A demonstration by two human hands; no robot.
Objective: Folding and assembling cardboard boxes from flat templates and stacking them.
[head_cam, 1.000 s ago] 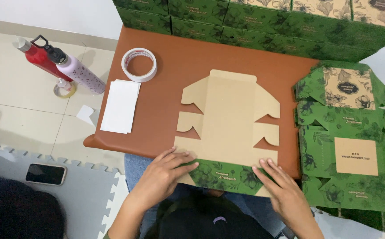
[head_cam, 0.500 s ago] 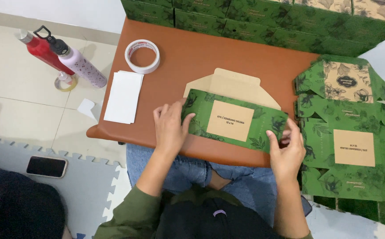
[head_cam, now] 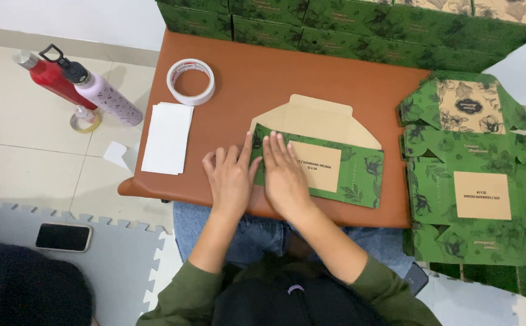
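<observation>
1 fold done on the flat green box blank (head_cam: 341, 166) lying on the brown table (head_cam: 311, 78), my left hand (head_cam: 231, 178) and right hand (head_cam: 284, 175) pressing open-palmed on its left end, kraft flap (head_cam: 311, 118) unfolded, sides not raised yet.

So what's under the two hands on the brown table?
Both the left hand and the right hand press flat on the left end of a folded green cardboard box blank. Its tan label shows beside them; the part beneath the palms is covered.
</observation>
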